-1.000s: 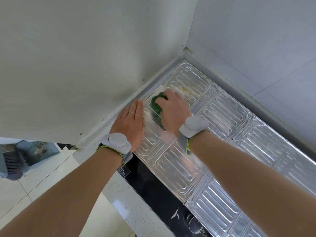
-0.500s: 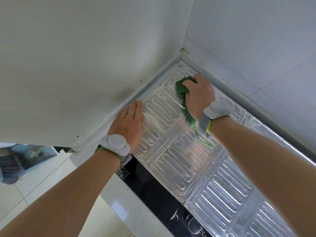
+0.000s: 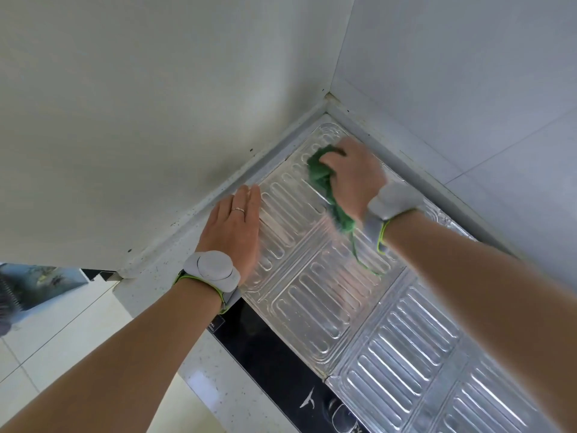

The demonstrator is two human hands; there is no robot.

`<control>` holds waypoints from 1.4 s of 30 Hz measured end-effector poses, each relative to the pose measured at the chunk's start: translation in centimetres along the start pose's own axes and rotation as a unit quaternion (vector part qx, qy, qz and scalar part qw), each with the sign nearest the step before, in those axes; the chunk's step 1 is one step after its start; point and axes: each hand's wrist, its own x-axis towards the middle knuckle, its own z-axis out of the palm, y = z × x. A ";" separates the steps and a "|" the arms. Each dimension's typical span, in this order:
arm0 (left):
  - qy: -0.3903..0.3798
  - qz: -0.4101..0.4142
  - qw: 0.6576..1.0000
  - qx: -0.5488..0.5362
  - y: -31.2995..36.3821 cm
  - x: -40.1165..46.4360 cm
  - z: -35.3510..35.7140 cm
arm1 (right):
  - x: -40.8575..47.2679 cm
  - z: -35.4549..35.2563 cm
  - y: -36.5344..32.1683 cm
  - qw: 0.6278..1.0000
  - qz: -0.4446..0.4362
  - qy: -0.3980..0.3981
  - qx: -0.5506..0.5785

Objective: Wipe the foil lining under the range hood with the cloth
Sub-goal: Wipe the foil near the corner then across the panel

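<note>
Right hand [image 3: 352, 179]: fingers curled and clenched on a bunched green cloth [image 3: 321, 179], pressing it against the embossed silver foil lining [image 3: 315, 307] close to the lining's far corner, at about 1 o'clock in the view. The cloth's loose tail trails from under the palm toward 5 o'clock, ending in a thin green strand lying on the foil. Left hand [image 3: 232, 226]: open, fingers straight and together, palm flat on the foil's left edge at about 9 o'clock from the cloth, well apart from it; a thin ring shows on one finger. Each wrist carries a grey puck-shaped device on a grey band with lime-green edging [image 3: 212, 270]. The foil abuts a speckled pale ledge [image 3: 162, 260] along its left side. A glossy black cooktop surface [image 3: 265, 364] adjoins the foil at 6 o'clock.
</note>
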 end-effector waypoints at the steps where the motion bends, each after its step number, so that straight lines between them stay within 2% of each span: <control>1: 0.004 0.001 1.000 -0.001 -0.1 0.0 -0.1 | 0.8 -0.3 1.1 0.999 0.048 0.006 -0.014; 4: 0.013 0.002 1.000 -0.004 0.0 0.0 -0.3 | 2.2 0.0 2.9 0.988 0.150 0.010 -0.020; 6: 0.015 0.002 1.000 -0.004 0.0 0.1 -0.4 | 2.4 0.7 2.1 0.988 0.157 0.005 0.004; 8: 0.014 0.003 1.000 -0.001 0.0 0.1 -0.3 | 2.1 1.4 -0.1 0.995 0.100 0.003 0.020; 10: 0.014 0.009 1.000 0.001 -0.1 0.1 -0.2 | 1.6 1.8 -2.6 0.999 0.004 0.005 0.054; 13: 0.009 0.012 1.000 0.005 -0.1 0.2 0.0 | 0.4 2.0 -4.8 0.985 -0.147 -0.062 0.065; 15: 0.009 0.012 1.000 0.004 -0.2 0.2 -0.1 | 0.5 1.9 -4.4 0.983 -0.170 -0.067 0.036; 17: 0.009 0.015 1.000 0.004 -0.3 0.1 -0.1 | 1.9 1.6 -2.8 0.994 -0.106 -0.037 0.011; 20: 0.013 0.011 1.000 0.003 -0.3 0.1 -0.1 | 4.1 0.6 0.2 0.998 0.061 0.006 -0.026; 22: 0.012 0.007 1.000 0.000 -0.2 0.2 -0.1 | 4.7 0.2 0.8 0.993 0.114 0.000 -0.031; 24: 0.009 0.005 1.000 -0.004 -0.2 0.1 -0.2 | 4.6 0.3 -0.5 0.996 0.085 -0.033 -0.021; 29: 0.010 0.003 1.000 -0.021 -0.1 0.0 -0.1 | 1.8 1.7 -6.3 0.987 -0.118 -0.081 0.071; 32: 0.005 0.002 1.000 -0.030 -0.1 -0.1 0.1 | 0.3 2.4 -6.8 0.981 -0.159 -0.094 0.062; 35: 0.001 0.001 1.000 -0.021 -0.2 -0.1 0.1 | 1.8 1.6 -4.2 0.990 -0.123 -0.072 0.020; 39: -0.004 -0.002 1.000 -0.018 -0.2 0.1 0.1 | 3.8 0.4 0.0 0.998 0.059 -0.019 -0.020; 42: -0.008 -0.002 1.000 -0.013 -0.2 0.2 0.1 | 3.2 0.3 0.6 0.997 0.062 -0.031 -0.038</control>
